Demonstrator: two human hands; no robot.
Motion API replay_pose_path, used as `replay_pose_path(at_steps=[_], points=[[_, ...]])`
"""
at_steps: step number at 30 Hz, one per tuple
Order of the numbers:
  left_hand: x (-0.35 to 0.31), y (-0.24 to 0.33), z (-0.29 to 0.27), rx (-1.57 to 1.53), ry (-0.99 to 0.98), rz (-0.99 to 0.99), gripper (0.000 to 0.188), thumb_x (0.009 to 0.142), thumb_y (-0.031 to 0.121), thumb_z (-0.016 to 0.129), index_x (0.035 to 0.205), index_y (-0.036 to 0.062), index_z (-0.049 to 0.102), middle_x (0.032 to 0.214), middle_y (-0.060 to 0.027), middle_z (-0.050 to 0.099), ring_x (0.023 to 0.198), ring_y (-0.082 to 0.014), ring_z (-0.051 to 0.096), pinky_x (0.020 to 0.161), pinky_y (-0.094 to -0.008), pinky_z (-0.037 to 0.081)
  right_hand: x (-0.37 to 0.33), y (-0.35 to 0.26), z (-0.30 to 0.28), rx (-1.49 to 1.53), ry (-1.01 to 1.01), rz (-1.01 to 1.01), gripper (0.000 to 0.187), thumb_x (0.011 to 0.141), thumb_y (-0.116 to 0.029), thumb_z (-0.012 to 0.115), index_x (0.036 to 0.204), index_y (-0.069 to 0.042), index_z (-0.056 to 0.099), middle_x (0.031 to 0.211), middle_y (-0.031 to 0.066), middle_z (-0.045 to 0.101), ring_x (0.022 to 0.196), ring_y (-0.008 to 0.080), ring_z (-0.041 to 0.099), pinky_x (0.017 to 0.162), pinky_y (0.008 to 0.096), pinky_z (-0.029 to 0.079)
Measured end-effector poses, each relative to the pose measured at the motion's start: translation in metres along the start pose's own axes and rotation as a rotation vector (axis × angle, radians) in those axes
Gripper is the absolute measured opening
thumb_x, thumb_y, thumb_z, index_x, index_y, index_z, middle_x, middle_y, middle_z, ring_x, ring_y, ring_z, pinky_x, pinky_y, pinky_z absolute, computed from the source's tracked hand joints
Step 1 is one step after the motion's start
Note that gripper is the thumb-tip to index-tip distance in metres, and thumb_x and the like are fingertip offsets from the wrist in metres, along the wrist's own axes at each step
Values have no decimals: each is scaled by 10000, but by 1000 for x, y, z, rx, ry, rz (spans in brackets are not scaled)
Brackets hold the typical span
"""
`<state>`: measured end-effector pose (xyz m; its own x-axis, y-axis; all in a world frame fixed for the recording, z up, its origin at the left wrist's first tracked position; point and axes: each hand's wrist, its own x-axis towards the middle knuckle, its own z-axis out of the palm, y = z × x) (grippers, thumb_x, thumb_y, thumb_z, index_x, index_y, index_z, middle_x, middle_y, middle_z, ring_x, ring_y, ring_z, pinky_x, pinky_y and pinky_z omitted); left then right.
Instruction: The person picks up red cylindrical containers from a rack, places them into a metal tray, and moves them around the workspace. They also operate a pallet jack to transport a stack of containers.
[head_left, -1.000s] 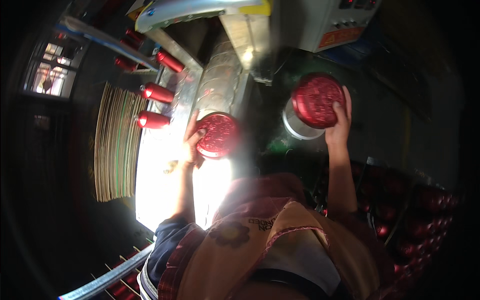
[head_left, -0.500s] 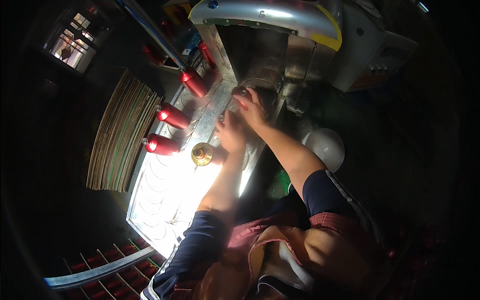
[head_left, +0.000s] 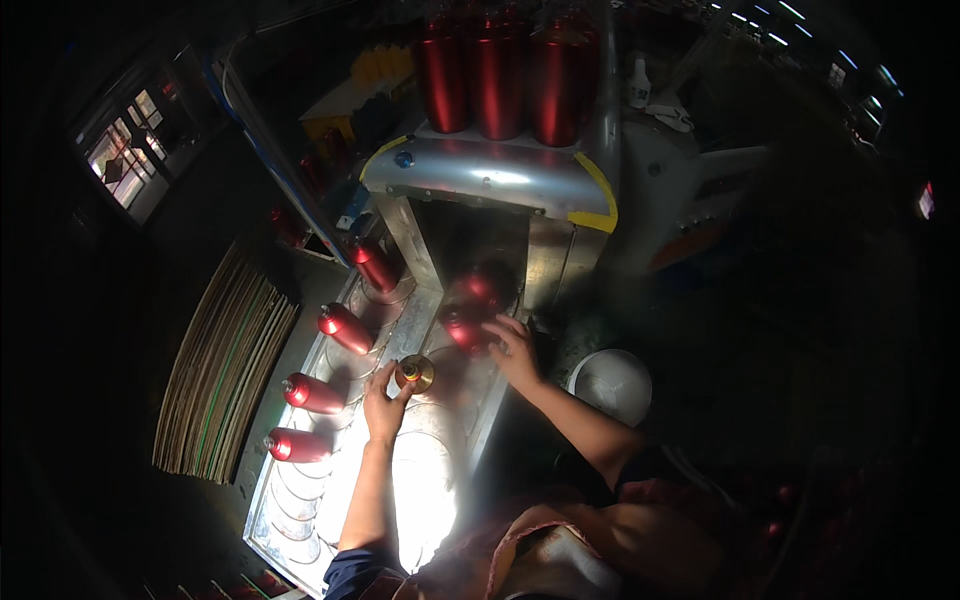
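Observation:
On the left side of a sunlit metal conveyor, my left hand (head_left: 384, 400) has its thumb and fingers closed at the edge of a brass-coloured round piece (head_left: 415, 373). That piece has a small neck in its middle and shows only from above. Farther right, my right hand (head_left: 515, 350) is open, fingers spread, its fingertips close beside a blurred red bottle (head_left: 465, 326). Another red bottle (head_left: 483, 290) stands just beyond, at the mouth of a metal machine (head_left: 490, 181). Whether my right fingertips touch the nearer bottle I cannot tell.
Several red bottles, one of them a shiny bottle (head_left: 347, 329), line the conveyor's left edge. Large red bottles (head_left: 497, 80) stand on the machine's top. A stack of thin sheets (head_left: 228, 370) is at the left. On the right sits a white bucket (head_left: 612, 385).
The view has tilted up. My right hand has let go of a red bottle and drawn back right. My left hand has come to the brass-coloured piece, which sits farther toward the machine.

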<state>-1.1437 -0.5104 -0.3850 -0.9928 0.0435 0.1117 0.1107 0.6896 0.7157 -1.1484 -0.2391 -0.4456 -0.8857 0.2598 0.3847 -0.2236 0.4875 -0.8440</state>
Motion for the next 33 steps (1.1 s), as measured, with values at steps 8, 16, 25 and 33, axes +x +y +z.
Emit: replay_pose_path(at_steps=[8, 16, 25, 33], points=[[108, -24, 87, -205, -139, 156, 605, 789, 196, 805, 1321, 25, 573, 1300, -155, 614, 1202, -276, 575, 1026, -357, 434, 6, 27, -66, 140, -85, 109, 348, 841, 56, 613, 1155, -87, 657, 1202, 59, 554, 1059, 180, 589, 811, 268, 511], [134, 21, 57, -519, -40, -123, 331, 851, -43, 652, 1180, -55, 615, 1152, -89, 644, 1032, -147, 591, 938, -286, 453, 48, 41, -115, 515, -347, 68, 330, 892, 21, 597, 1207, -73, 632, 1082, 64, 592, 949, 139, 587, 806, 270, 494], [230, 325, -228, -159, 648, 408, 573, 962, 274, 581, 1462, 46, 420, 1332, -122, 580, 1172, -193, 585, 1005, -354, 455, 127, 93, -289, 566, -116, 253, 247, 932, 19, 586, 1171, -14, 638, 1063, 80, 637, 972, 151, 647, 854, 271, 515], [519, 570, -143, -400, 218, 598, 343, 975, 235, 564, 1252, 32, 559, 1112, -123, 651, 965, -218, 686, 815, -367, 601, 174, 147, -320, 672, 154, 242, 191, 890, 53, 625, 1078, 18, 639, 1025, 77, 635, 933, 152, 636, 826, 274, 521]])
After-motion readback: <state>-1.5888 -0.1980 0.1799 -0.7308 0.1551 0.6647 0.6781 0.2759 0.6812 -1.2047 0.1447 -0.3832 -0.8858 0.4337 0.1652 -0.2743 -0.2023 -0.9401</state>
